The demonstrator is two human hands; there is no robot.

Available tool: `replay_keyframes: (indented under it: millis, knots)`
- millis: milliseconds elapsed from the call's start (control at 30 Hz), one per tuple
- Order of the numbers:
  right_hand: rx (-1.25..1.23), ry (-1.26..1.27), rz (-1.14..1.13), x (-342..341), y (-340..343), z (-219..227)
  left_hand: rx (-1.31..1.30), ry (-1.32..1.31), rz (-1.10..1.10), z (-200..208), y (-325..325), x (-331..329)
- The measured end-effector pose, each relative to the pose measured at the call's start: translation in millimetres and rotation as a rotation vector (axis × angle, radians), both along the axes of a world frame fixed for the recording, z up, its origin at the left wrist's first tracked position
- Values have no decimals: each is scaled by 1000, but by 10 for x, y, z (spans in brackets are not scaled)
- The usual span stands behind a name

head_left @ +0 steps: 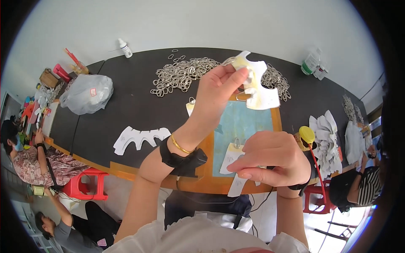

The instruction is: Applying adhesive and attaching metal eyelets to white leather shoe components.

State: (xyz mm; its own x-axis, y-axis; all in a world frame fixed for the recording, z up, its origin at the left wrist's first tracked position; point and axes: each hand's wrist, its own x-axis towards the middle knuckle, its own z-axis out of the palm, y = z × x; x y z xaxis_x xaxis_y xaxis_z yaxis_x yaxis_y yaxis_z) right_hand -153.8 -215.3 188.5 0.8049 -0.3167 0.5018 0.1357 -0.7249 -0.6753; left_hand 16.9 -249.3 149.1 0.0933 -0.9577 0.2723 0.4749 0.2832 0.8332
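Observation:
My left hand is raised over the table, thumb and fingers pinching a white scalloped cut-out with yellowish stains. A metal ring shows beside its fingertips. Lower down, my right hand is closed, fingers curled together over the near part of a blue mat; whatever they may grip is hidden. Under and beside that hand lies another white cut-out with a metal ring at its top, one strip hanging past the table edge. A further white scalloped piece rests on the dark table to the left.
Piles of metal rings spread along the back. To the right stand a yellow-lidded jar with a red stick and a stack of white cut-outs. A plastic bag sits left; bottles stand back right. Other people sit at both sides.

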Motion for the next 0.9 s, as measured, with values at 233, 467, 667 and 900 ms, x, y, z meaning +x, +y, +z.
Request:
replay_keyframes:
  millis: [233, 467, 667, 900]
  knots:
    - [-5, 19, -54, 28, 33, -35, 48, -33, -92, -32, 54, -24]
    - [-48, 32, -68, 23, 17, -28, 56, -132, -96, -94, 23, -63]
    - [-38, 35, -104, 16, 24, -23, 60, -107, -123, -87, 43, -86]
    - [-62, 46, -114, 37, 17, -27, 66, -138, -139, -46, 85, -98]
